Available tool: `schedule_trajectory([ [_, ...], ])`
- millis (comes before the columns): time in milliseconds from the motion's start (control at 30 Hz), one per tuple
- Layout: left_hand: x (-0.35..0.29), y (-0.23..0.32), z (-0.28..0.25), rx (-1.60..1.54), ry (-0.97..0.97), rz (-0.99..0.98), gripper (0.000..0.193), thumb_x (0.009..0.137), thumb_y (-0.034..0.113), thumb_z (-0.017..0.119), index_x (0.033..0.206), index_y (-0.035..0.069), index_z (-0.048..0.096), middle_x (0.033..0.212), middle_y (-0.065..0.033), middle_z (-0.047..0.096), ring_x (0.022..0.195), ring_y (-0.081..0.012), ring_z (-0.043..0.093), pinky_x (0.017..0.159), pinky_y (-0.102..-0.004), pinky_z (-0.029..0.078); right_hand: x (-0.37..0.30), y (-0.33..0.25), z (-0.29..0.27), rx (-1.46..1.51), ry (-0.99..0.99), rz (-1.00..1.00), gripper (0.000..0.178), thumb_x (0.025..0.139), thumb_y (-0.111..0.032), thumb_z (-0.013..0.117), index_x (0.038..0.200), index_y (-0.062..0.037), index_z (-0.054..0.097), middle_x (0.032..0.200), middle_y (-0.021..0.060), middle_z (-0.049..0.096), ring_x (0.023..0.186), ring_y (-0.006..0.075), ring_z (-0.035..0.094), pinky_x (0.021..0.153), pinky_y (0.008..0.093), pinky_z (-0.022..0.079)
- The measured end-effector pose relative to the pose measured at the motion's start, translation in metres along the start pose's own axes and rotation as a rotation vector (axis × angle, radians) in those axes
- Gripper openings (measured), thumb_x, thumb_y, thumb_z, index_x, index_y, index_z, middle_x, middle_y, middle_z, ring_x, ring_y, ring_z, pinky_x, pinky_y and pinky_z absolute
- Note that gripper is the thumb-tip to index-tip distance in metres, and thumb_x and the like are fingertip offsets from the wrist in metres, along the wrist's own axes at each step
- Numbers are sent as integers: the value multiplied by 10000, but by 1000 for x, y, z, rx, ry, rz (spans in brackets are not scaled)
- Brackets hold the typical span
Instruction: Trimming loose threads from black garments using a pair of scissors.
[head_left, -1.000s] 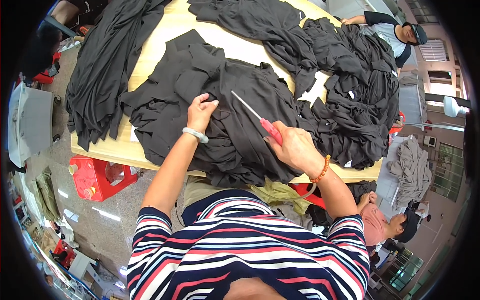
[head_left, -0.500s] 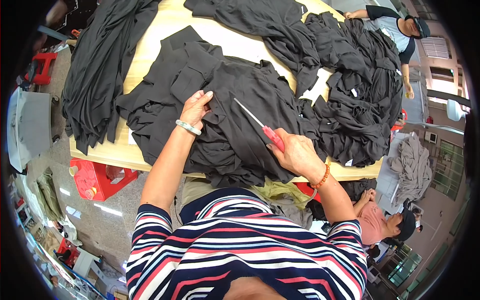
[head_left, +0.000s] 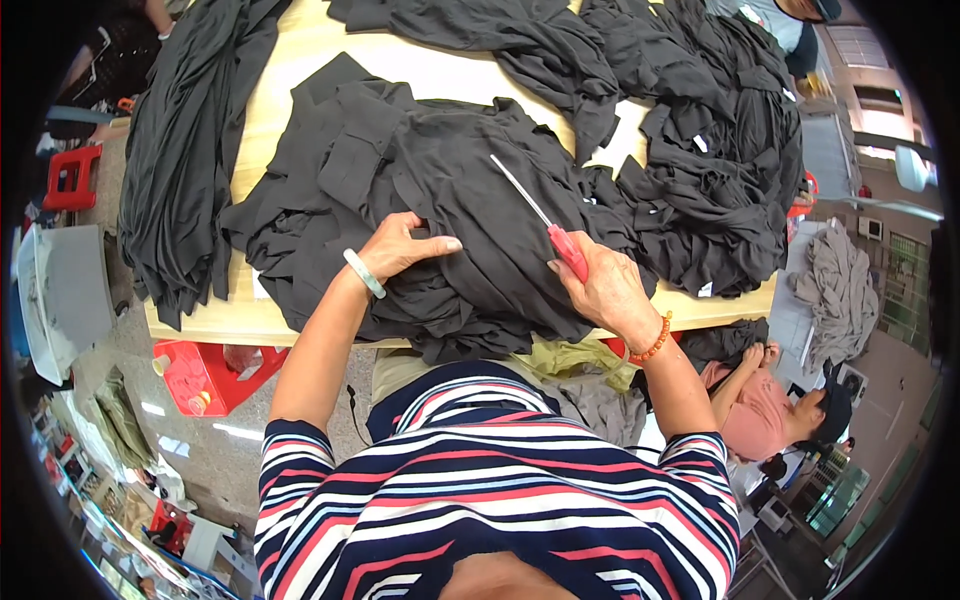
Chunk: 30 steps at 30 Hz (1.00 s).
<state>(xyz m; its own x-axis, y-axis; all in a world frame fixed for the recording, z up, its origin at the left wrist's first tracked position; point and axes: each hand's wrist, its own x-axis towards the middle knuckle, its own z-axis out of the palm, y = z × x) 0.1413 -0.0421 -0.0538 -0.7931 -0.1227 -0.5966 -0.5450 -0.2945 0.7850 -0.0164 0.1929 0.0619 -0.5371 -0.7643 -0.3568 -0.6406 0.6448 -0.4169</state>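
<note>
A crumpled black garment [head_left: 470,190] is spread on the pale wooden table [head_left: 165,322] in front of me. My left hand [head_left: 400,250] rests on its left-middle part, thumb stretched to the right and apart from the index finger; the other fingertips are hidden. In my right hand [head_left: 610,290], a screwdriver [head_left: 568,252] is gripped by its red handle. Its long thin metal shaft points up and to the left over the cloth. From this view I cannot tell whether the tip touches the fabric.
Long black garments [head_left: 195,150] hang over the table's left side. More black clothing [head_left: 720,170] is heaped at the right. A red stool [head_left: 205,378] stands below the left table edge. At the right sits a person in a pink shirt [head_left: 755,420], near a grey cloth pile [head_left: 840,290].
My left hand has lowered slightly, and its thumb has spread from the fingers that were pinched on the cloth. The right hand with the screwdriver has shifted a little right.
</note>
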Motion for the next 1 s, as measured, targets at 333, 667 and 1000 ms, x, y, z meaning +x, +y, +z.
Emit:
schedule_trajectory([
  [333, -12, 82, -20, -921, 42, 663, 260, 960, 141, 534, 1162, -3, 609, 1177, -128, 642, 1107, -251, 601, 1024, -417, 437, -59, 41, -9, 174, 260, 100, 285, 876, -165, 645, 1130, -66, 563, 890, 185, 644, 844, 408, 616, 706, 403, 499],
  [667, 13, 32, 42, -90, -213, 67, 447, 799, 112, 745, 1185, -45, 583, 1164, -85, 641, 1041, -168, 606, 961, -312, 456, -119, 81, 10, 221, 257, 238, 329, 873, -198, 637, 1173, -84, 560, 882, 176, 651, 825, 401, 619, 728, 415, 507],
  [1000, 17, 165, 22, -691, -123, 637, 307, 978, 231, 549, 1200, 23, 590, 1195, -76, 632, 1105, -216, 599, 980, -376, 463, -111, 30, 43, 341, -120, -308, 296, 827, -236, 665, 1092, -128, 590, 850, 127, 640, 857, 321, 633, 717, 422, 513],
])
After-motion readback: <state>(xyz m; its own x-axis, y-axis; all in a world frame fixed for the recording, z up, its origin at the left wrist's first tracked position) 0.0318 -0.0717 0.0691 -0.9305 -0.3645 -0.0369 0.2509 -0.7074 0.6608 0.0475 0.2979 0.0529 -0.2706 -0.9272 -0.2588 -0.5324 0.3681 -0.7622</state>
